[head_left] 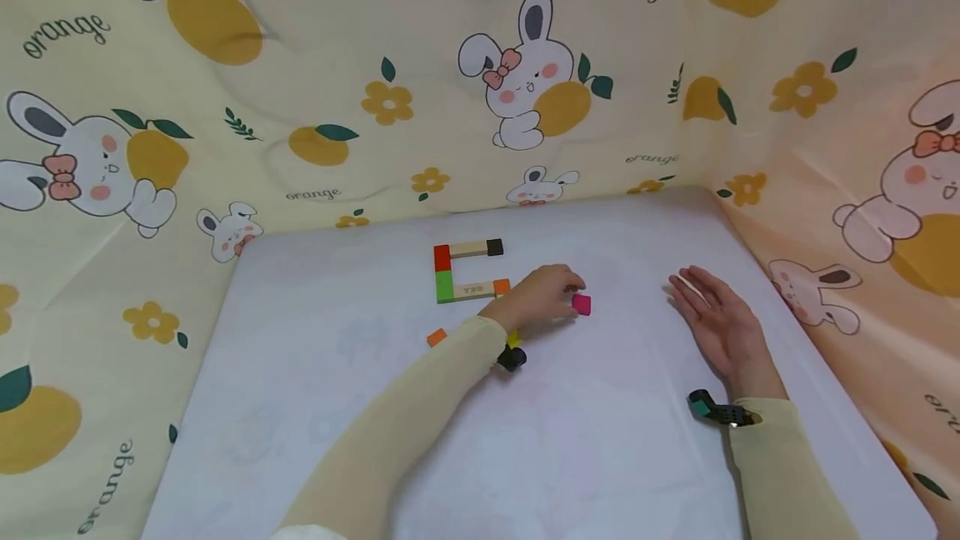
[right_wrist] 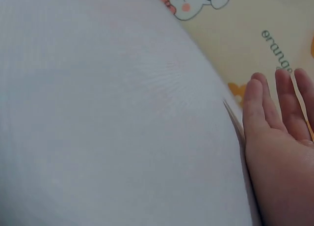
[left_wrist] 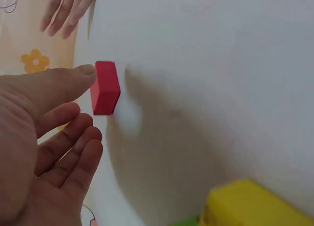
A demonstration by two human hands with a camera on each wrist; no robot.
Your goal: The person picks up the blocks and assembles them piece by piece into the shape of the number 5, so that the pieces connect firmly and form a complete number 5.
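A small pink-red block [head_left: 582, 305] stands on the white table, right of the other blocks. My left hand [head_left: 542, 297] reaches over to it with fingers loosely bent and spread. In the left wrist view, the thumb tip overlaps one edge of the pink-red block [left_wrist: 106, 88], while the other fingertips are apart from it. My right hand [head_left: 716, 327] is farther right, palm turned inward, fingers extended and holding nothing. The right wrist view shows that same right hand [right_wrist: 282, 147] near the table's edge.
Left of my left hand, a red block [head_left: 442, 257], a green block [head_left: 445, 287], plain wooden bars [head_left: 474, 291], a black block [head_left: 495, 247] and an orange block [head_left: 502, 286] form an open bracket. A loose orange block [head_left: 437, 337] lies nearer. A yellow block [left_wrist: 250, 206] shows partly.
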